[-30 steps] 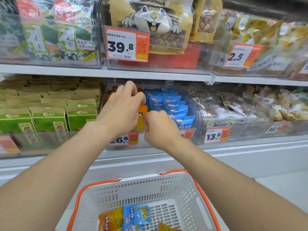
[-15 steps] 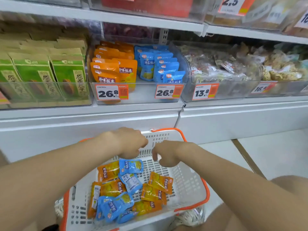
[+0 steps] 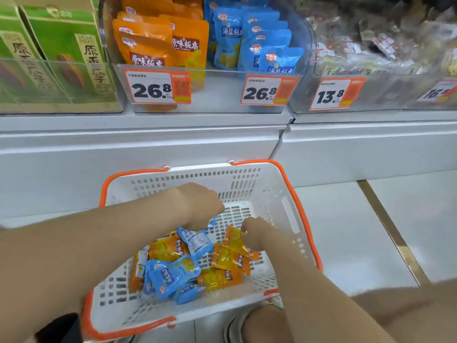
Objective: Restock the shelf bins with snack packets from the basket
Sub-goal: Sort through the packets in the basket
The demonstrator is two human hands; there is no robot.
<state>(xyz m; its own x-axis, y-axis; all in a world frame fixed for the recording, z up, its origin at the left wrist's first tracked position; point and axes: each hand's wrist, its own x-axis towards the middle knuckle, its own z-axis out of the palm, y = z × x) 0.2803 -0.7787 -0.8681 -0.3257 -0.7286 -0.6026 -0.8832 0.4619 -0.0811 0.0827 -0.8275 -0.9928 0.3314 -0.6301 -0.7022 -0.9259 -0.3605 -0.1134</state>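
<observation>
Shelf, far left: green boxes [image 3: 59,53] upright behind a clear front. Next, the clear bin [image 3: 217,95]: orange row [image 3: 148,45] in its left half, blue row [image 3: 259,43] in its right half, both standing, with a 26.8 tag [image 3: 157,86] under each. Right of that, a second bin [image 3: 395,97] of mixed wrapped snacks, tagged 13.8 [image 3: 336,94]. The basket [image 3: 197,169] is below the shelf on the floor, white with an orange rim, and both my hands are inside it. My left hand [image 3: 202,206] is knuckles up over the back of the pile, fingers curled down out of sight. A blue corner [image 3: 212,222] pokes out under it, but I can't tell if I've got hold of it. The pile sits mid-basket: blue packets [image 3: 173,273] to the left and front, orange packets [image 3: 230,262] to the right. My right hand [image 3: 254,233] is down at the pile's right edge, fingers curled onto the top orange packet [image 3: 233,240], pinching it.
</observation>
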